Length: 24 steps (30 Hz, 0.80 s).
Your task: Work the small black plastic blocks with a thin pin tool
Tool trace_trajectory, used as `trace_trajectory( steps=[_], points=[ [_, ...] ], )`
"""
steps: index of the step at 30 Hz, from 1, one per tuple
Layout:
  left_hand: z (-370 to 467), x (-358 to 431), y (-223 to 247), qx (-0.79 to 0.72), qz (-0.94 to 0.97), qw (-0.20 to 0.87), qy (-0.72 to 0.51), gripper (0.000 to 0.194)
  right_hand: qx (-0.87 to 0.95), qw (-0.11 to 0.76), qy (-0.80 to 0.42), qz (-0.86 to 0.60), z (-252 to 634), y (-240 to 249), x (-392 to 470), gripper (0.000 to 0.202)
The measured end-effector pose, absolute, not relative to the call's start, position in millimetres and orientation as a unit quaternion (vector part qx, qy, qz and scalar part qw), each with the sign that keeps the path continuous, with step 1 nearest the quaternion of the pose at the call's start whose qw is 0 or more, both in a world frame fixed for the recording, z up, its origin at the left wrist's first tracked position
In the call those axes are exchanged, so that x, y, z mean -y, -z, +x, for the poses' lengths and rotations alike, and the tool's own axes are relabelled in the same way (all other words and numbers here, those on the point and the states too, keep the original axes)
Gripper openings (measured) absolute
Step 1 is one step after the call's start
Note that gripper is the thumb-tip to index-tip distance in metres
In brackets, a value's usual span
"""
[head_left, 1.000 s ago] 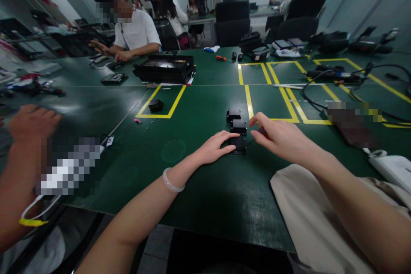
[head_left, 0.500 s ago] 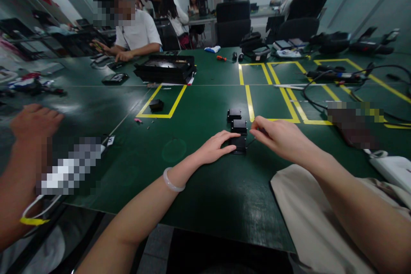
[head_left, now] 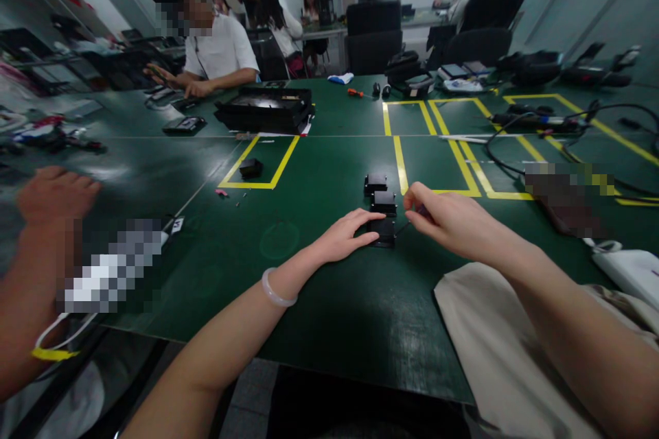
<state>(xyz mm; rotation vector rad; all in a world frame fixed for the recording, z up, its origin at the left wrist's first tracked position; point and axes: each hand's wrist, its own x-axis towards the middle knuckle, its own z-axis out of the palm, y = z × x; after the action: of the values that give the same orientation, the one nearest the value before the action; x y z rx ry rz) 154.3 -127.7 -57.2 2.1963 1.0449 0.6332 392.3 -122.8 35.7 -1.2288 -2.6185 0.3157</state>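
Centrally, three black blocks [head_left: 384, 202], left hand [head_left: 346, 238] touching nearest one

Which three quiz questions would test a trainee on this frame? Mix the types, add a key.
1. Multiple choice: how many black blocks stand in the row by the left hand? A) two B) three C) five
2. True or false: the right hand holds nothing.
3. Short answer: which block of that row do the left hand's fingers touch?

Key:
1. B, three.
2. False; it grips a thin dark tool angled toward the row.
3. The nearest block, the one closest to the wearer.
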Motion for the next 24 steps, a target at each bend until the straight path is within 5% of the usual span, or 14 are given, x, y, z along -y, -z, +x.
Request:
trace_trajectory(
  steps=[24],
  points=[
    [154.6, 128.5, 57.6, -0.392, 0.831, 0.309, -0.247, 0.042, 0.901, 0.118, -0.093, -0.406, 394.1, -34.7, 121.0, 0.014]
  ],
)
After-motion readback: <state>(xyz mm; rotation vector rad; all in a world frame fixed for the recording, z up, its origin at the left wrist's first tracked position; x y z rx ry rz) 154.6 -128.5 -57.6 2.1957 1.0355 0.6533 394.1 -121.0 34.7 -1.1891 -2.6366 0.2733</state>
